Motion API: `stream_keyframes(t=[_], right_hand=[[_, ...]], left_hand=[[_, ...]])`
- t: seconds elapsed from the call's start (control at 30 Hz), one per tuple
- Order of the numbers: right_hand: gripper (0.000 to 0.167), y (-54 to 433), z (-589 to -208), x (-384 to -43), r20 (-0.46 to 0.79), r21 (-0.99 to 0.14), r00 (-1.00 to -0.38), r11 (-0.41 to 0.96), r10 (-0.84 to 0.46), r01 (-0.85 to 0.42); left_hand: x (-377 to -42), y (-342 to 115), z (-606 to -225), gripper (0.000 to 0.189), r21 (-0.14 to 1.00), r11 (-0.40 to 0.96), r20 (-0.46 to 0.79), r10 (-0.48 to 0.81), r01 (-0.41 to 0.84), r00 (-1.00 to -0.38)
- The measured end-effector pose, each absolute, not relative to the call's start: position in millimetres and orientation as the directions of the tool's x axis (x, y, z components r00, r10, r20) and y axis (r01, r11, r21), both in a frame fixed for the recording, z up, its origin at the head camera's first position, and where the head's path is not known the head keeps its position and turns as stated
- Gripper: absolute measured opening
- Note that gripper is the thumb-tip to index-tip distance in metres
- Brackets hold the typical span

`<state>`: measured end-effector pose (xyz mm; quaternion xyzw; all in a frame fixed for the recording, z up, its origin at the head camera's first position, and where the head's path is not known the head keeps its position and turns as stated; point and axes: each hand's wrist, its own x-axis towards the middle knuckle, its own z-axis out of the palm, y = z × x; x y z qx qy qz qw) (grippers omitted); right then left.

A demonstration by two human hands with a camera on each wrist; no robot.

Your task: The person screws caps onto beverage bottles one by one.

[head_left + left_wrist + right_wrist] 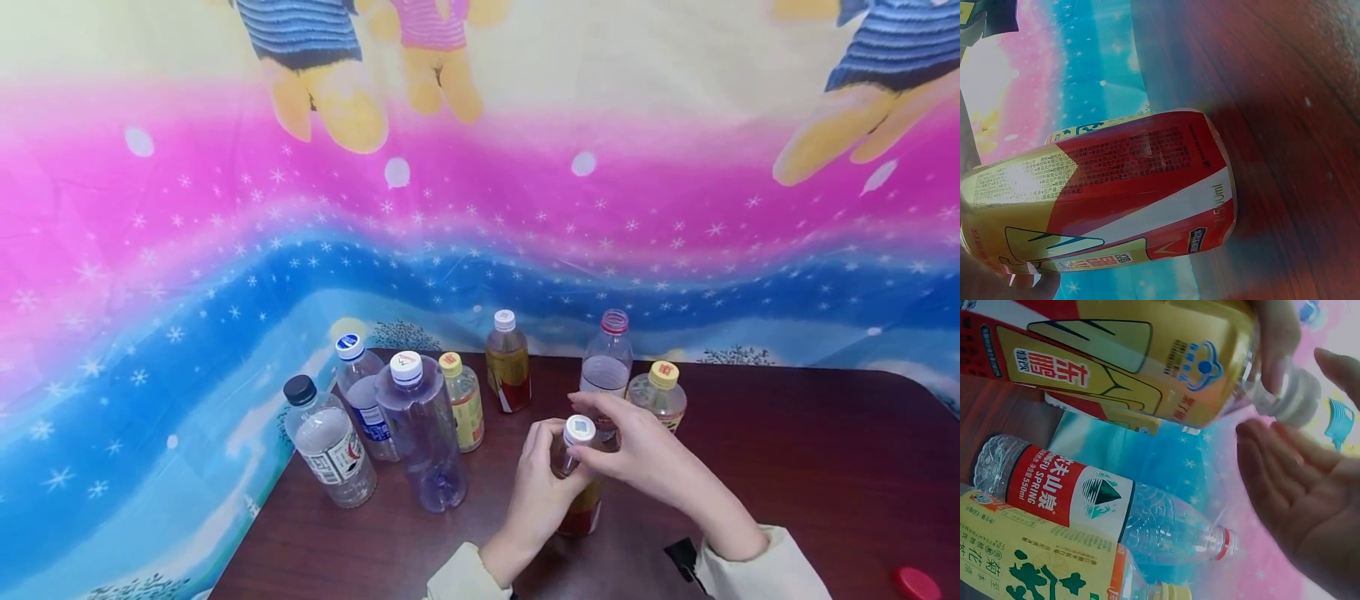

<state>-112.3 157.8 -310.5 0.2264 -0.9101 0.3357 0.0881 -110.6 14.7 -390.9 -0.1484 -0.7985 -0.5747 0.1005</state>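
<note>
A bottle with a gold-and-red label (1110, 356) and a white cap (580, 429) stands on the table, its cap in place. My left hand (542, 492) grips it around the upper part. In the left wrist view the label (1141, 181) fills much of the picture. Around the cap, my right hand (652, 450) has thumb and fingers spread, with a gap beside the cap in the right wrist view. Just behind stand an uncapped clear bottle with a red neck ring (606, 358) and a yellow-capped bottle (660, 392).
To the left stand a black-capped bottle (330, 450), a blue-capped one (367, 392), a tall purplish bottle (420, 433) and a yellow-capped one (467, 408). Another gold-and-red bottle (508, 367) is at the back. A red cap (917, 583) lies at the front right of the dark table (810, 450).
</note>
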Motion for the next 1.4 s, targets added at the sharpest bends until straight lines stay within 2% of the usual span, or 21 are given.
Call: stream_keyframes(t=[0.13, 0.27, 0.57, 0.77, 0.87, 1.0, 1.1, 1.23, 1.4], right_hand=[[0.035, 163, -309, -111, 0.313, -0.579, -0.858, 0.634, -0.406, -0.512], [0.029, 163, -307, -111, 0.346, -0.552, -0.847, 0.643, -0.402, -0.531], [0.025, 155, -307, -112, 0.320, -0.577, -0.903, 0.696, -0.288, -0.426], [0.033, 150, -311, -113, 0.305, -0.552, -0.930, 0.758, -0.203, -0.347], [0.038, 152, -315, -112, 0.325, -0.541, -0.904, 0.730, -0.276, -0.418], [0.041, 160, -318, -112, 0.366, -0.531, -0.828, 0.635, -0.425, -0.561], [0.039, 165, -317, -112, 0.348, -0.544, -0.810, 0.602, -0.472, -0.585], [0.034, 167, -312, -112, 0.314, -0.570, -0.837, 0.616, -0.448, -0.544], [0.029, 164, -310, -114, 0.295, -0.613, -0.890, 0.646, -0.347, -0.455]], left_hand=[[-111, 15, -392, 0.039, 0.887, 0.297, 0.333, 0.118, 0.354, -0.935], [-112, 15, -393, 0.039, 0.888, 0.297, 0.331, 0.116, 0.351, -0.936], [-112, 16, -394, 0.038, 0.882, 0.281, 0.358, 0.120, 0.377, -0.926], [-111, 15, -392, 0.038, 0.876, 0.304, 0.353, 0.126, 0.375, -0.927], [-110, 14, -392, 0.039, 0.867, 0.316, 0.366, 0.126, 0.387, -0.922], [-110, 14, -392, 0.038, 0.853, 0.328, 0.386, 0.125, 0.405, -0.914], [-110, 13, -393, 0.038, 0.848, 0.332, 0.396, 0.123, 0.413, -0.910], [-111, 13, -393, 0.038, 0.856, 0.329, 0.380, 0.121, 0.399, -0.917], [-110, 14, -392, 0.038, 0.871, 0.314, 0.357, 0.125, 0.378, -0.926]])
